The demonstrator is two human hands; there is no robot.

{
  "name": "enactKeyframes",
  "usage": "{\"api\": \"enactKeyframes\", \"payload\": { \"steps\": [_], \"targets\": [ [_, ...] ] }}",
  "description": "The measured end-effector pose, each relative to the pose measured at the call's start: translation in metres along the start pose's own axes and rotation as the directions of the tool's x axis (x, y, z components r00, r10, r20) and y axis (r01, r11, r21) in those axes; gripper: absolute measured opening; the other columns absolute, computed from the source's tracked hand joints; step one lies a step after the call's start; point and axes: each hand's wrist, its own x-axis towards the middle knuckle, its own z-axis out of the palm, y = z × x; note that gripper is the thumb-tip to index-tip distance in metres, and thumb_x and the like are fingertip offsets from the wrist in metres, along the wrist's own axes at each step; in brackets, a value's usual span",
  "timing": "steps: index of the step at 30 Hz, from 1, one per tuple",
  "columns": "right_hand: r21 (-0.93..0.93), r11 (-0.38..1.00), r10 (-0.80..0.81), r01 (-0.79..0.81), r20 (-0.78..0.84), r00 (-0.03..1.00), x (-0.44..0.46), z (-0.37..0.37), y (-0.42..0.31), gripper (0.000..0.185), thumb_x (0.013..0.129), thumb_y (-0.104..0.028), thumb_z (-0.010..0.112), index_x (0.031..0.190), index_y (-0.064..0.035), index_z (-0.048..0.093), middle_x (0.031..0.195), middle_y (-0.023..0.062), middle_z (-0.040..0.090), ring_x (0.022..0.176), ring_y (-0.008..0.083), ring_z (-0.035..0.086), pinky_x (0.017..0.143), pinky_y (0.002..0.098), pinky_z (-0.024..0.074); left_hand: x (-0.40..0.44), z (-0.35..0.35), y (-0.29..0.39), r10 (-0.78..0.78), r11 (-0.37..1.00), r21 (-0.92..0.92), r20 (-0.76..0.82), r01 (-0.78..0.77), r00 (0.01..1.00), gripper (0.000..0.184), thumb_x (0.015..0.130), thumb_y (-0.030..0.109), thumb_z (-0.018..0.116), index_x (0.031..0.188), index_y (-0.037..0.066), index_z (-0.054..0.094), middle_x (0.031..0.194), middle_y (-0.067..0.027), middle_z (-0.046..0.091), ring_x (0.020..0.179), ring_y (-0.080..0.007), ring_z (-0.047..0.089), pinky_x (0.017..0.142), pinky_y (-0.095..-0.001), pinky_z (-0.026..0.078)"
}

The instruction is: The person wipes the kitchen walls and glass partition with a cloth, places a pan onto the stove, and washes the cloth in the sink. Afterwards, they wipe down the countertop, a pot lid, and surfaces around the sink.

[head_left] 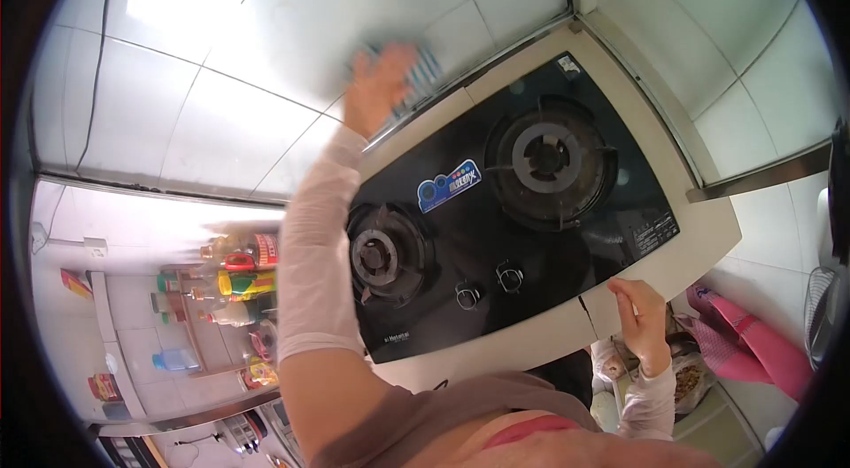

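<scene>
While the left hand's grip (381, 83) has a striped cloth (425, 68) against the wall tiles (257, 105) at 12 o'clock, that cloth's probably light, floppy and best held mid-fabric, and the right hand (639, 313), curled at 4 o'clock by the counter (611, 313), can't tell if it's empty.

Bright wall glare (edges bowed).
</scene>
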Motion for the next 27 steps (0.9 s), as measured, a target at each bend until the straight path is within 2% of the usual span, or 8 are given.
{"api": "enactKeyframes", "payload": {
  "steps": [6,9,15,16,18,21,22,27],
  "targets": [
    [-0.092,0.996,-0.005,0.003,-0.021,1.0,-0.024,-0.02,0.006,0.016,0.086,0.002,0.057,0.1,-0.0004,0.066,0.087,0.0156,0.068,0.078,0.0318,0.066,0.07,0.0371,0.0507,-0.067,0.046,0.015,0.187,0.946,-0.298,0.165,-0.132,0.968,0.055,0.09,0.015,0.048,0.145,0.017,0.04,0.147,0.0017,0.045,0.138,-0.0137,0.037,0.115,-0.0434,0.023],
    [-0.053,0.997,0.057,-0.061,-0.069,0.996,-0.03,-0.026,0.018,0.017,0.086,0.002,0.058,0.1,-0.0005,0.066,0.087,0.0159,0.068,0.078,0.0327,0.065,0.07,0.0384,0.0507,-0.039,-0.006,-0.048,0.015,0.9,0.435,-0.066,0.015,0.998,0.054,0.091,0.025,0.045,0.144,0.02,0.042,0.148,0.0035,0.043,0.137,-0.0139,0.038,0.109,-0.0483,0.025],
    [0.009,1.0,0.026,-0.025,-0.078,0.997,-0.014,-0.01,0.019,0.017,0.086,0.001,0.058,0.101,-0.0007,0.066,0.086,0.0155,0.068,0.078,0.0323,0.066,0.07,0.038,0.0512,0.14,-0.181,-0.129,-0.098,0.829,0.282,-0.777,0.483,0.621,0.057,0.09,0.05,0.053,0.13,0.01,0.056,0.146,-0.0174,0.041,0.135,-0.0422,0.033,0.101,-0.0716,0.021],
    [0.029,1.0,-0.004,0.006,-0.077,0.997,-0.008,-0.007,0.017,0.017,0.086,0.001,0.058,0.101,-0.0006,0.066,0.086,0.0155,0.068,0.078,0.0324,0.066,0.07,0.038,0.0513,0.16,-0.178,-0.112,-0.121,0.715,0.422,-0.709,0.557,0.694,0.05,0.088,0.049,0.055,0.119,0.009,0.063,0.146,-0.0168,0.041,0.136,-0.0426,0.031,0.101,-0.0706,0.022],
    [0.026,0.999,-0.045,0.047,-0.078,0.996,0.001,-0.004,0.013,0.017,0.085,0.003,0.057,0.099,-0.0004,0.066,0.086,0.0154,0.068,0.077,0.0318,0.065,0.069,0.0368,0.0507,0.179,-0.162,-0.039,-0.164,0.921,0.233,-0.498,0.313,0.852,0.038,0.082,0.036,0.063,0.109,0.009,0.066,0.144,-0.0116,0.043,0.137,-0.0346,0.032,0.101,-0.0659,0.026],
    [-0.029,0.998,-0.056,0.054,-0.074,0.996,-0.003,-0.013,0.015,0.017,0.084,0.003,0.058,0.099,-0.0004,0.066,0.087,0.0157,0.068,0.077,0.0329,0.065,0.069,0.0375,0.0513,0.146,-0.011,0.04,0.159,0.987,0.017,-0.136,-0.158,0.978,0.057,0.088,0.021,0.052,0.142,0.009,0.041,0.15,-0.0094,0.038,0.14,-0.0258,0.032,0.112,-0.05,0.028],
    [-0.052,0.997,-0.057,0.053,-0.071,0.996,-0.006,-0.017,0.015,0.017,0.084,0.003,0.059,0.1,-0.0005,0.066,0.087,0.0159,0.068,0.078,0.0336,0.065,0.07,0.0382,0.0517,0.106,0.015,0.058,0.32,0.914,0.276,-0.032,-0.299,0.947,0.07,0.089,0.018,0.051,0.152,0.011,0.021,0.155,-0.0014,0.029,0.143,-0.0213,0.025,0.118,-0.0393,0.02],
    [-0.079,0.995,0.049,-0.058,-0.116,0.992,-0.032,-0.038,0.027,0.017,0.083,0.003,0.058,0.098,-0.0009,0.066,0.085,0.0163,0.067,0.077,0.0335,0.065,0.068,0.0385,0.0515,-0.038,0.046,0.022,0.275,0.927,-0.313,0.198,-0.205,0.941,0.065,0.087,0.013,0.048,0.15,0.01,0.03,0.156,-0.0006,0.03,0.146,-0.0118,0.019,0.119,-0.0402,0.016]
  ]
}}
